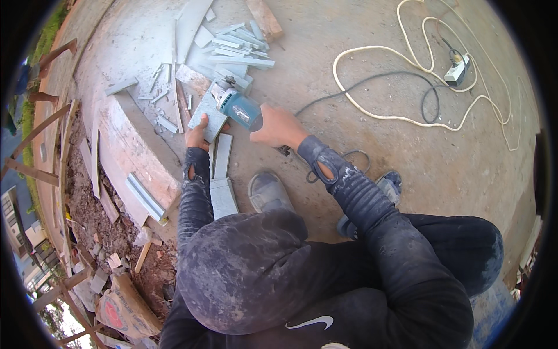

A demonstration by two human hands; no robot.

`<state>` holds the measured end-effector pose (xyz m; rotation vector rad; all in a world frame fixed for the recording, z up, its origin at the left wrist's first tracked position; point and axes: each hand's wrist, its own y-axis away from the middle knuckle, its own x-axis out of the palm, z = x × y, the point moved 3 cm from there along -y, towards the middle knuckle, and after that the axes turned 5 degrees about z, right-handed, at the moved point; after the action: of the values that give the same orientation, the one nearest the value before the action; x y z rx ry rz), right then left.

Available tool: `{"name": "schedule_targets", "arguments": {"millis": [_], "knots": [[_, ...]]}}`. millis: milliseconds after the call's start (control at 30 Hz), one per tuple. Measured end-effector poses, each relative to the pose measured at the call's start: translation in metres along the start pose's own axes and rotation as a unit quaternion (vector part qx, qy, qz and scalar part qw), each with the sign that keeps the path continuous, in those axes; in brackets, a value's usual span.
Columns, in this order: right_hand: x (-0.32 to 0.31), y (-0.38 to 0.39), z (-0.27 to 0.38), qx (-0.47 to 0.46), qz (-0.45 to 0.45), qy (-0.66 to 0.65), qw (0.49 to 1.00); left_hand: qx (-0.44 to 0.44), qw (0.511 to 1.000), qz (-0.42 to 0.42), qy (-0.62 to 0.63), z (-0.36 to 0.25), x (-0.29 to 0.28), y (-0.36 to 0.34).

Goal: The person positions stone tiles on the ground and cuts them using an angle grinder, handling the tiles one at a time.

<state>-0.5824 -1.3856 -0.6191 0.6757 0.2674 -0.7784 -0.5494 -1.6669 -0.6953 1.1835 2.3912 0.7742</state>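
Note:
My right hand (279, 128) is wrapped round the rear of a teal angle grinder (242, 110). The grinder's metal head (222, 90) rests over a grey tile piece (209, 113); its disc is too small to make out. My left hand (198, 135) grips the near left edge of that tile piece, thumb on top. Other cut tile pieces (221, 156) lie just below it, beside my shoe (268, 191). Beyond the grinder, a heap of narrow tile strips (238, 45) lies on the dusty concrete.
A pale cable (372, 113) loops over the floor at right, by a white power strip (457, 70). The grinder's dark cord (349, 88) runs toward it. To the left stand a dusty block (136, 145), wooden boards (96, 154) and rubble (154, 270) with a torn paper sack (125, 308).

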Motion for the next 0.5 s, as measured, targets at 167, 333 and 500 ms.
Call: {"name": "schedule_targets", "arguments": {"millis": [167,333,500], "knots": [[-0.002,-0.007,0.012,-0.003,0.005,0.000,1.000,0.009,1.000,0.014,0.006,-0.002,-0.008,-0.003],[-0.003,-0.014,0.010,0.009,-0.001,-0.005,1.000,-0.016,0.999,0.042,0.006,-0.013,0.015,0.024],[-0.002,-0.023,0.015,0.004,-0.004,-0.009,1.000,-0.011,1.000,0.025,-0.004,-0.014,0.012,0.023]]}}
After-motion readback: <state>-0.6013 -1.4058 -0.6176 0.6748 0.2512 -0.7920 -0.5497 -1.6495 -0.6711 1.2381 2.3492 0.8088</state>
